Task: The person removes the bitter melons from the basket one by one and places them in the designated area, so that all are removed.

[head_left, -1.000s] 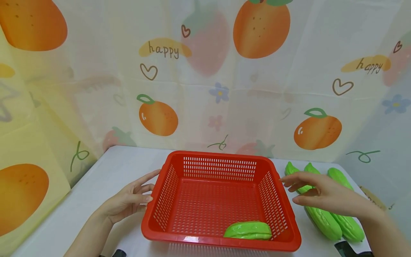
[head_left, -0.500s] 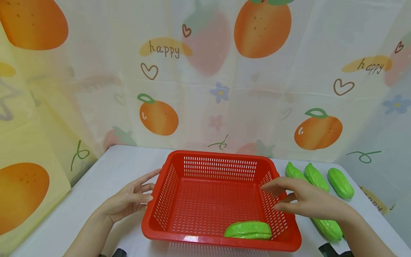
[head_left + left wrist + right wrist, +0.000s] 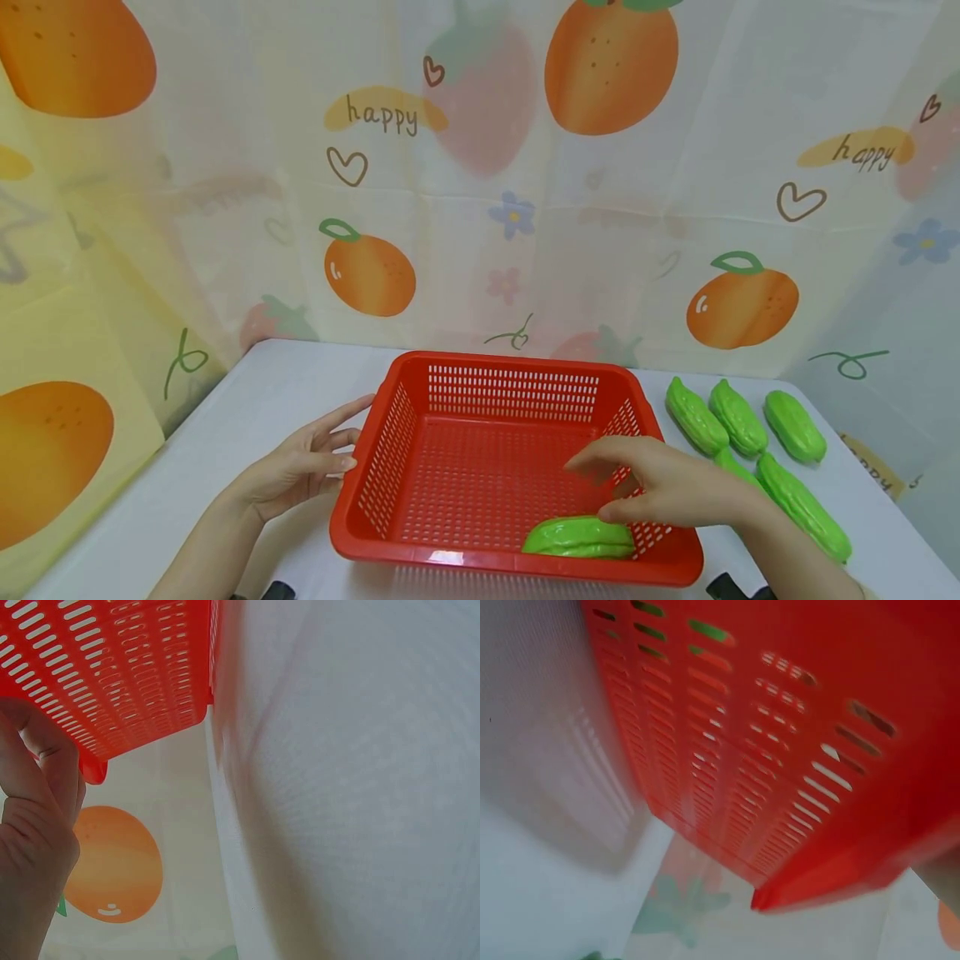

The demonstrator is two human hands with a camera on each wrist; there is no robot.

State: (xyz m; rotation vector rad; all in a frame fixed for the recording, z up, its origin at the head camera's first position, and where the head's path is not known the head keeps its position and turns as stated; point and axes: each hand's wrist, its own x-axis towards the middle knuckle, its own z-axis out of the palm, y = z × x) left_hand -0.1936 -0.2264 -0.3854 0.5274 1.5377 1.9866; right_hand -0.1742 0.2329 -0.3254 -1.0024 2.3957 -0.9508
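A red plastic basket [image 3: 495, 467] with slotted walls stands on the white table. My left hand [image 3: 300, 467] holds its left rim; in the left wrist view the fingers [image 3: 49, 746] lie against the outer wall below the rim. A light green ridged bitter melon [image 3: 579, 537] lies in the basket's near right corner. Over the right side of the basket hovers my right hand [image 3: 660, 483], fingers loosely bent and nothing between them. Its thumb tip is just above the melon; whether they touch cannot be told. The right wrist view shows mostly the basket's outer wall [image 3: 727, 750].
Several more bitter melons [image 3: 797, 427] lie on the table right of the basket, some partly behind the right forearm. A fruit-print cloth [image 3: 510, 275] hangs behind the white table [image 3: 300, 375].
My right hand has moved left and toward me, from beside the basket's right rim to over its inside, uncovering the melons on the right. The left hand and basket have stayed put.
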